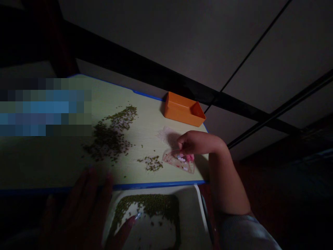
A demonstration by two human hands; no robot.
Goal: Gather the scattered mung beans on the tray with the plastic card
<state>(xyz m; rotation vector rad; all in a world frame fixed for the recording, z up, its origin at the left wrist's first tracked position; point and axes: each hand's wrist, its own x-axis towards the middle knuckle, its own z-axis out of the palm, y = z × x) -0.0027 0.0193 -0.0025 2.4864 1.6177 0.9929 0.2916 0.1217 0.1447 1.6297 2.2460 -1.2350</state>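
My right hand [194,144] reaches in from the right, bent at the wrist. Its fingers are curled onto a clear, fan-shaped plastic piece [171,159] with pink and white marks, lying on the table. Just beyond that hand is a patch of small pale grains [163,134]. My left hand [85,205], dark and blurred, is at the table's front edge with its fingers apart. Its thumb extends over a white tub [200,205] holding green mung beans [156,203]. More mung beans [108,139] are spread over the table, with a smaller cluster beside the plastic piece.
An orange rectangular box [184,114] stands at the far right of the pale table [145,104], which has a blue edge. Behind it rises a panelled wall [169,45]. A pixelated blue area [47,107] covers the left side. The scene is dim.
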